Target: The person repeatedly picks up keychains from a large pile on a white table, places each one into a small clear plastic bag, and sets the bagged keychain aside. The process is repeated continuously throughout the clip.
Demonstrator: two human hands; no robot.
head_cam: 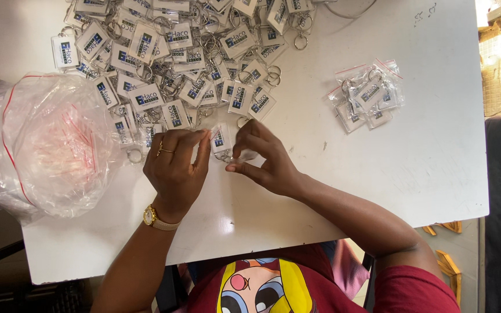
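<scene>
While both hands pinch it between them, left hand (175,165) and right hand (265,159), the key tag (221,139) stands upright near the tabletop's (378,174) middle.

We see bare table (424,174) right of our hands; keychain pile (181,58) blocks ahead, plastic bag bundle (47,145) blocks left, packed bags (367,95) far right

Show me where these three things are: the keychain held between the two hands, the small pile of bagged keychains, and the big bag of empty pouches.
keychain (221,139): head view, its clear rectangular tag.
bagged keychains (366,95): head view, middle of the pile.
big bag (47,145): head view, its bulging front.
</scene>
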